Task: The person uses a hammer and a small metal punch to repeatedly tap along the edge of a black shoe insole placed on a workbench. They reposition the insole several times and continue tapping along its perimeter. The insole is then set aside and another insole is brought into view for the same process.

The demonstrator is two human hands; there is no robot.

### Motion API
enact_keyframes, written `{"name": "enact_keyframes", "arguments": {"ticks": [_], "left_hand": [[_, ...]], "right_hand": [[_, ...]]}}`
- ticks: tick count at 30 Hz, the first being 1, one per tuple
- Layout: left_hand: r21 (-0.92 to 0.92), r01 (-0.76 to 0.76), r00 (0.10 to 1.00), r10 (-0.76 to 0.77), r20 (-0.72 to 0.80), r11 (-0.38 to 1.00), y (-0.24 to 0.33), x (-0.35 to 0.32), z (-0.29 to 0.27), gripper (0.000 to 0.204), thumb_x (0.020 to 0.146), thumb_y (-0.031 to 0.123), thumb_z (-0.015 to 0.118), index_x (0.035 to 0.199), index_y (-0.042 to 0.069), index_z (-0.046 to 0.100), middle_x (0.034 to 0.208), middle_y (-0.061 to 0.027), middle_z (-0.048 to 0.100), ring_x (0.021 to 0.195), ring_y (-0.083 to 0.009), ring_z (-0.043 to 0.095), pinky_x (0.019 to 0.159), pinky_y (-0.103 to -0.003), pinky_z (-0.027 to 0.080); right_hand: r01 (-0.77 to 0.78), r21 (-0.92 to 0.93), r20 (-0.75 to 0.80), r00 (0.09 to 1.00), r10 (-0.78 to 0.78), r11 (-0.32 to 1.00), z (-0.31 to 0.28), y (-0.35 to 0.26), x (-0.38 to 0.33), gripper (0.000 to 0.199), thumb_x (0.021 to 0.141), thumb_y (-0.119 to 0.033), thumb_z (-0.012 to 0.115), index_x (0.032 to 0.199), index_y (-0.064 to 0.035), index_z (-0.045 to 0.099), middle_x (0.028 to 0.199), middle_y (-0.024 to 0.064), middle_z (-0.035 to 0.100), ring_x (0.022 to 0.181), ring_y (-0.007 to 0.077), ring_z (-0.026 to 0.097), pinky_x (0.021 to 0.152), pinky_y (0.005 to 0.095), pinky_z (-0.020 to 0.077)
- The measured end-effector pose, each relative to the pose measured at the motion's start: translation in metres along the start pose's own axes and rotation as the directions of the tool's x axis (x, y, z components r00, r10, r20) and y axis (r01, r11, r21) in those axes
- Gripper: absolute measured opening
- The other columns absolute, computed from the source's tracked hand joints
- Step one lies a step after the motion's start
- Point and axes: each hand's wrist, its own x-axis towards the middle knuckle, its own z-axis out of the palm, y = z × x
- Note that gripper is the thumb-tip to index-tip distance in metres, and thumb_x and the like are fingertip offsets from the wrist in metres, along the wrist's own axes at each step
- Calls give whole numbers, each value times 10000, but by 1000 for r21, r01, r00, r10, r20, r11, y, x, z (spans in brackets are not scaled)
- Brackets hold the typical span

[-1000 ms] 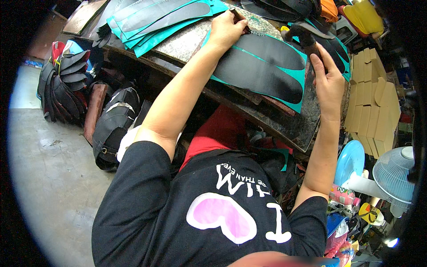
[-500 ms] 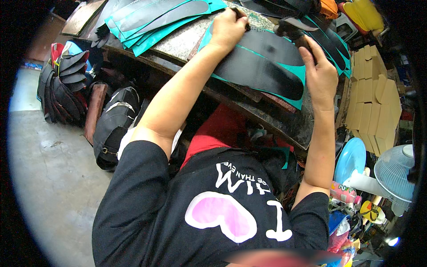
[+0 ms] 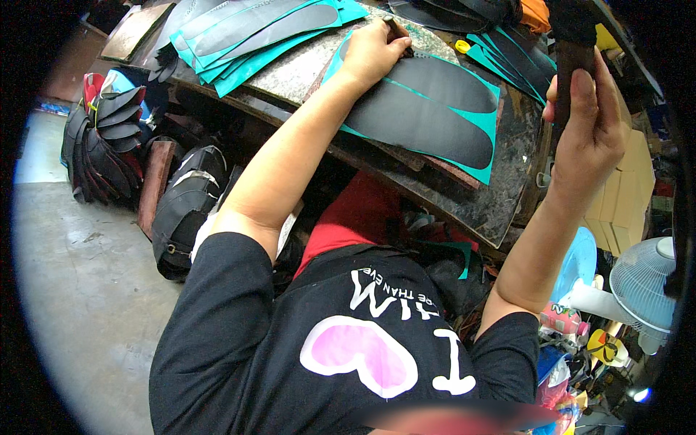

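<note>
Over a worktable, my left hand is closed round a short dark tool, possibly a punch, of which only the top shows. Its lower end is hidden by the hand, at the far edge of a teal sheet bearing black sole shapes. To the right and off the table, my right hand grips the dark handle of a hammer, raised close to the camera. The hammer's head is dark and partly lost against the background.
More teal sheets with black soles lie stacked at the back left, others at the back right. Below left hangs a bundle of black soles near a black bag. A fan and cardboard stand right.
My right hand has lifted the hammer up and to the right, away from the tool. My left hand has stayed nearly in place over the sheet.
</note>
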Motion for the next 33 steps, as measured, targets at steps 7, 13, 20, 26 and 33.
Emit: {"name": "enact_keyframes", "arguments": {"ticks": [7, 13, 20, 26, 33], "left_hand": [[397, -414, 908, 404, 114, 819, 20, -10, 16, 116, 868, 123, 644, 897, 36, 572, 723, -219, 652, 720, -393, 672, 655, -448, 547], [-480, 77, 939, -225, -260, 874, -4, 5, 10, 158, 874, 101, 665, 919, -49, 644, 786, -141, 708, 699, -164, 716, 566, -305, 577], [156, 121, 978, -91, -186, 980, -9, 3, 11, 320, 808, 307, 727, 916, 8, 686, 871, -189, 718, 841, -342, 706, 792, -416, 549], [176, -10, 994, 29, -103, 984, 5, 0, 3, 261, 825, 275, 719, 905, 31, 673, 833, -190, 707, 819, -354, 700, 774, -440, 545], [450, -411, 904, 416, 93, 793, 23, -9, 13, 166, 849, 160, 662, 910, 22, 592, 763, -219, 670, 741, -374, 688, 684, -443, 551]], "right_hand": [[-156, -399, 251, 929, 271, 904, 49, 33, -30, 400, 974, -403, 600, 1324, -209, 607, 970, 180, 722, 806, 310, 718, 693, 383, 535], [-363, -272, 192, 887, 420, 891, 21, 71, -47, 389, 975, -426, 600, 1270, -180, 658, 779, 100, 691, 638, 194, 638, 617, 320, 497], [-345, -80, 194, 915, 355, 935, 14, 35, -26, 385, 991, -319, 617, 1318, -117, 635, 757, -18, 609, 599, 34, 492, 520, 184, 390], [-44, 129, 4, 999, 44, 991, 4, -4, -5, 376, 1005, -274, 598, 1328, -82, 612, 779, 17, 643, 631, 50, 545, 553, 204, 447], [-229, -326, 231, 921, 312, 917, 41, 39, -37, 383, 975, -348, 622, 1273, -107, 635, 1016, 117, 731, 873, 261, 715, 730, 334, 533]]}}
